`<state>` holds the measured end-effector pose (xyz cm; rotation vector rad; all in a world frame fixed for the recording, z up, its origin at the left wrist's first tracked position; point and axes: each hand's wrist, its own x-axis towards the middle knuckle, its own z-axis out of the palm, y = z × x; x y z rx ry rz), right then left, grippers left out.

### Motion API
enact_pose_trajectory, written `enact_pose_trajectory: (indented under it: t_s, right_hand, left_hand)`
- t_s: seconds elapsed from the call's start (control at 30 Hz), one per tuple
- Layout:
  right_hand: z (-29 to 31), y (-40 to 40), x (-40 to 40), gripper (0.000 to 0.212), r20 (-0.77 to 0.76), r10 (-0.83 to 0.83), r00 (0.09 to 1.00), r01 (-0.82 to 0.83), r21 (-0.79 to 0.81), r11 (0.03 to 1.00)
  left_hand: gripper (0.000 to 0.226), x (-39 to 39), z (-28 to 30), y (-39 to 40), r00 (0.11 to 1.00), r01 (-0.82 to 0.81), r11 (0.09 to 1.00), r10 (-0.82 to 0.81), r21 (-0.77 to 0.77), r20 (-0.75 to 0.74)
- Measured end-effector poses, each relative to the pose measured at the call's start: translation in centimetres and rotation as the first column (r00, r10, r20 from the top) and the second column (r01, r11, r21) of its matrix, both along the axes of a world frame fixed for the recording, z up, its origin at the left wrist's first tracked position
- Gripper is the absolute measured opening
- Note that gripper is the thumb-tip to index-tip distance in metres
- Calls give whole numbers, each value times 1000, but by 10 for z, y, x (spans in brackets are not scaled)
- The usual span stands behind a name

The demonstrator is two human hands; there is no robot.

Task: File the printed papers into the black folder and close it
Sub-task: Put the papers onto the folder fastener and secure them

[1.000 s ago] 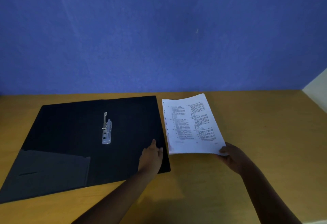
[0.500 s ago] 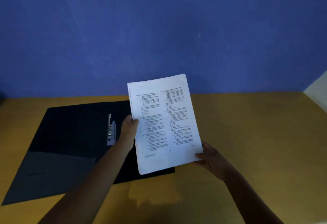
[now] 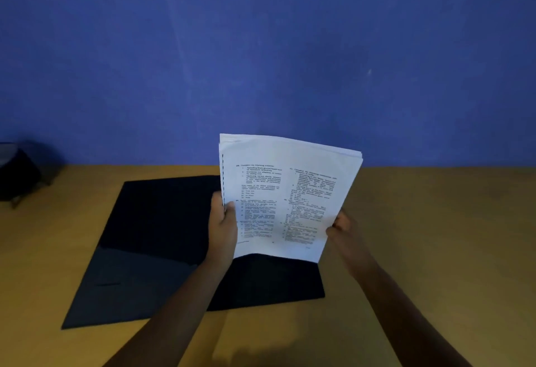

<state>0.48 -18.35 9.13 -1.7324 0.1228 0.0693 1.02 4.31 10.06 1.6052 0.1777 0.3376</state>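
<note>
Both hands grip the stack of printed papers [image 3: 287,201], which is held raised and nearly upright above the open black folder [image 3: 156,239]. Left hand [image 3: 223,221]: closed on the left margin of the stack, thumb on the printed face beside the punched holes, remaining fingers behind the sheets. Right hand [image 3: 342,229]: closed on the lower right edge of the stack; the exact finger placement behind the paper cannot be determined. The lower edge of the stack bows upward between the two grips, and the sheets fan slightly at the top right corner. The folder lies flat and open on the wooden table [image 3: 435,236], its near edge running roughly parallel to the near edge of the table and its right half directly beneath the papers. The fastener is not visible; it is hidden behind the left hand and the stack. Task status, as judged: the stack is collected and in hand, but not yet filed. Remaining: align the holes with the fastener, seat the sheets, secure them, close the cover. A dark object [image 3: 17,172] stands at the far left edge of the table, against the blue wall [image 3: 261,47].
</note>
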Motion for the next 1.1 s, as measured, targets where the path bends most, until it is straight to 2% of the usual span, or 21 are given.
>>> enact_pose_trajectory:
  t_s: [0.43, 0.63, 0.8, 0.97, 1.1]
  right_hand:
    - [-20, 28, -12, 54, 21, -39, 999, 41, -102, 994]
    - [-36, 30, -22, 55, -1, -27, 1000, 26, -253, 967]
    - [-47, 29, -25, 60, -38, -17, 999, 6, -272, 962]
    - [-59, 30, -27, 53, -56, -32, 998, 14, -294, 956]
    - [-56, 33, -20, 46, -45, -34, 998, 20, -295, 955]
  left_hand:
    - [20, -19, -27, 8, 1000, 9, 1000, -10, 21, 15]
    - [12, -24, -43, 7, 1000, -22, 988, 23, 153, -7]
    - [14, -26, -51, 6, 998, -6, 971, 22, 240, -63]
    - [14, -31, -61, 7, 991, 49, 964, -14, 261, -133]
    - [19, -28, -66, 16, 978, 72, 920, 11, 385, -210]
